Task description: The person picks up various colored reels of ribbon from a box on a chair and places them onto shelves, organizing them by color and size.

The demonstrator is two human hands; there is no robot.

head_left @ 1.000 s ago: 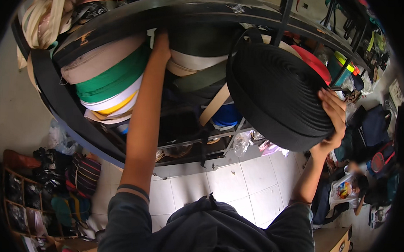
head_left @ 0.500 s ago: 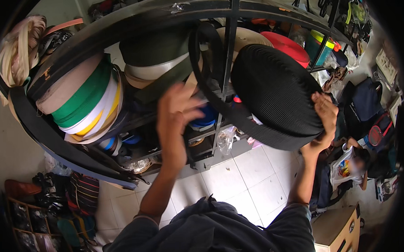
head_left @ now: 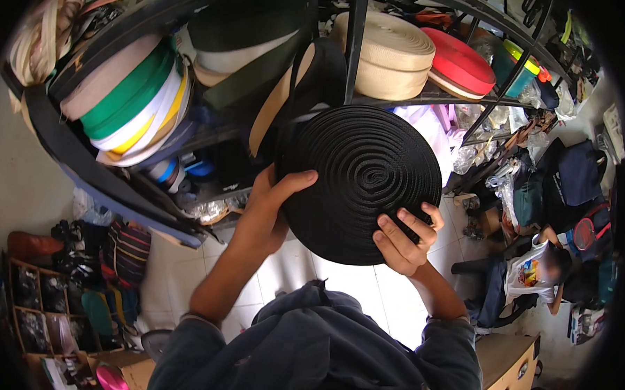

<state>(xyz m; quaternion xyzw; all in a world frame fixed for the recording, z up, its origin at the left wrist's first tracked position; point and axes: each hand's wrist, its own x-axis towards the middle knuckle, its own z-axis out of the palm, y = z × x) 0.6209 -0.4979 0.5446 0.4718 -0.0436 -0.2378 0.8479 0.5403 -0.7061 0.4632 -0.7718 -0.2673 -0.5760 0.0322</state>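
Note:
A large flat roll of black webbing (head_left: 362, 176) is held up in front of a metal shelf rack (head_left: 354, 50). My left hand (head_left: 266, 207) grips its left rim, thumb lying over the face. My right hand (head_left: 405, 237) holds the lower right rim, fingers spread on the coiled face. A loose black and tan strap (head_left: 296, 90) hangs from the shelf just behind the roll.
The rack carries rolls of webbing: green, white and yellow ones (head_left: 132, 103) at left, a beige roll (head_left: 392, 55) and a red roll (head_left: 458, 62) at right. White floor tiles (head_left: 337, 280) lie below. A seated person (head_left: 539, 264) is at lower right. Bags and clutter line both sides.
My left hand came down from the upper shelf and took the roll's left rim. The black roll dropped lower and turned its flat coiled face toward me.

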